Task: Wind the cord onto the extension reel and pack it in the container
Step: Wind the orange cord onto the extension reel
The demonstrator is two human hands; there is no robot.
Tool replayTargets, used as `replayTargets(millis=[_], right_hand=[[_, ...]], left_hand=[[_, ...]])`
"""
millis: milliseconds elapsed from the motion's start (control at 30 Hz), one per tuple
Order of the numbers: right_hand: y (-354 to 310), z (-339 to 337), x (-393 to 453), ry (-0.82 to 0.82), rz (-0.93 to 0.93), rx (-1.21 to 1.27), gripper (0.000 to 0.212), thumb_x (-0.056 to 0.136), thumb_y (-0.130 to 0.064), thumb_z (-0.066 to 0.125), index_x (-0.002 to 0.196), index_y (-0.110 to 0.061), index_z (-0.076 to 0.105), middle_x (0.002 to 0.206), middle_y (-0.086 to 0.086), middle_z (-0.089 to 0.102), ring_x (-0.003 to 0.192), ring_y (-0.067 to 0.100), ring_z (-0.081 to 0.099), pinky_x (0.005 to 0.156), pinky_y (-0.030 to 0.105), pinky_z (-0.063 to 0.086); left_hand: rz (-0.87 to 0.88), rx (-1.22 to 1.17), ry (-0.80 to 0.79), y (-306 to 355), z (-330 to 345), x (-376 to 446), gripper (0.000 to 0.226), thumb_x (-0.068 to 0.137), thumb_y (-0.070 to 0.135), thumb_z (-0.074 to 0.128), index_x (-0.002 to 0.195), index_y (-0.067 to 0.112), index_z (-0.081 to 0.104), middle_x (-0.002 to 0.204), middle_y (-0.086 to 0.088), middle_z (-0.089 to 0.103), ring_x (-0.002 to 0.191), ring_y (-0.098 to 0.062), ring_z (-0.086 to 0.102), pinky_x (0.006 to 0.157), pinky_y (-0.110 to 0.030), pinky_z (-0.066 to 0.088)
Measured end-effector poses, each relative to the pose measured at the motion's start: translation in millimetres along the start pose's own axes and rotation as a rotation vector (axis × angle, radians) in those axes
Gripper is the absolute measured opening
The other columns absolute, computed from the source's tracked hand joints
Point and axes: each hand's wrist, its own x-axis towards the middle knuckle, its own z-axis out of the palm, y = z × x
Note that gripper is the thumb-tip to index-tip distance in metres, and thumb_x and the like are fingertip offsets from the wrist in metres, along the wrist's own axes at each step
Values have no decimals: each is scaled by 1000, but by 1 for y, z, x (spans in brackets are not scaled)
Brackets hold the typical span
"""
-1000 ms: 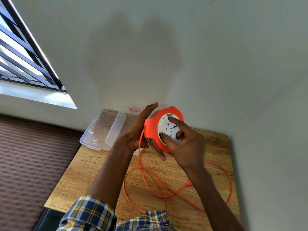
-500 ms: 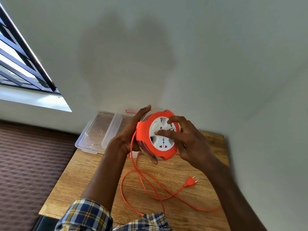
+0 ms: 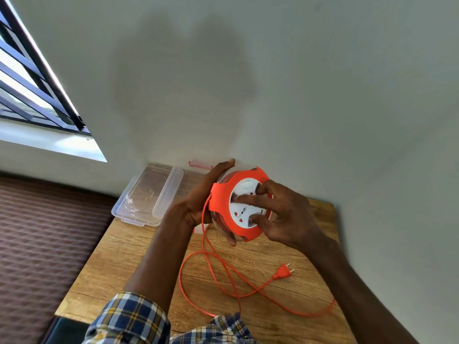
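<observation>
While held up above the table [image 3: 129, 247], the reel [image 3: 221, 209] sits at the centre of the view, orange rim around a white socket face, tilted so that face looks toward the camera.

Left hand [image 3: 198, 202]: at 9 o'clock of the reel, fingers and thumb curled round its back and rim, gripping it; one fingertip shows over the top edge, another under the bottom edge.

Right hand [image 3: 280, 217]: at 3 o'clock of the reel, fingers spread and bent, fingertips [image 3: 239, 199] pressing on the white face; thumb at the lower rim. It touches the face rather than closing round anything.

Cord [image 3: 206, 254]: orange, leaves the reel at its 9 o'clock edge, hangs down past the left wrist, then lies in loose crossing loops on the table toward 6 o'clock and 4 o'clock. Mostly unwound.

Plug [image 3: 282, 272]: two-pin, orange, flat on the table at 4 o'clock of the reel, pins pointing to 2 o'clock.

Container [image 3: 146, 194]: clear plastic, at the table's far left corner, 9 o'clock of the reel, just beyond the left hand. A second clear piece with a pink clip lies behind the hands, partly hidden; whether it is lid or base cannot be told.

Checked sleeve [image 3: 129, 319]: at 6 o'clock, left arm
</observation>
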Motion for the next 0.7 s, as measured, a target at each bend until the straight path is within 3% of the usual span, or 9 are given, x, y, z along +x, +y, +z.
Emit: replayTargets(millis=[100,167,267,333,367,433,500,600,700], right_hand=[[-18,9,-1,151,312,100,68,79,-77,67,139,-50,53,100,-18,71,88,3,68,61,22,58],[-31,15,2,257,500,189,71,75,-86,62,132,-46,59,82,-19,71,74,-1,68,54,26,57],[-40,18,1,277,569,198,75,74,-90,55,130,-40,63,85,-16,76,73,-1,70,54,24,58],[-41,14,-1,245,549,164,74,79,-88,52,132,-39,64,90,-15,77,75,-1,70,54,8,50],[-39,11,-2,226,536,153,69,83,-84,53,133,-39,65,90,-15,76,75,-1,69,55,7,49],[-32,2,-4,206,449,129,48,91,-65,62,130,-37,69,94,-14,74,78,0,65,59,20,55],[-20,-9,-4,149,249,90,35,94,-37,73,129,-36,70,108,-7,68,94,6,59,66,32,60],[-7,-20,0,-51,1,50,54,91,-10,76,134,-41,65,138,1,54,116,21,55,71,37,61],[-3,-24,7,-139,-97,-27,64,82,-7,84,134,-41,66,147,9,50,116,31,59,70,42,64]], left_hand=[[19,-13,0,-1,3,4,60,103,63,55,130,14,75,124,-17,76,112,-34,73,98,-48,59],[-2,-13,23,-2,4,8,62,101,65,57,128,14,77,125,-18,76,112,-35,72,103,-50,56],[-31,-29,9,-4,2,10,64,101,67,55,128,14,77,126,-19,76,112,-35,74,99,-50,60],[-47,-27,-19,-4,1,9,66,99,68,57,129,13,76,125,-18,76,111,-34,75,95,-49,61],[-52,-23,-36,-3,0,8,66,99,68,58,128,13,77,124,-18,77,109,-34,76,93,-48,61],[-39,-17,-58,-1,-1,7,62,100,67,57,125,14,78,120,-15,79,107,-31,76,92,-46,61],[-22,-29,-66,1,-1,6,60,102,65,55,122,14,79,117,-13,80,105,-29,76,92,-44,61],[-11,-49,-72,2,0,6,60,104,64,52,119,14,81,111,-12,81,100,-27,78,88,-42,62],[7,-55,-71,2,0,4,60,106,63,48,116,15,83,110,-12,82,99,-27,79,85,-41,64]])
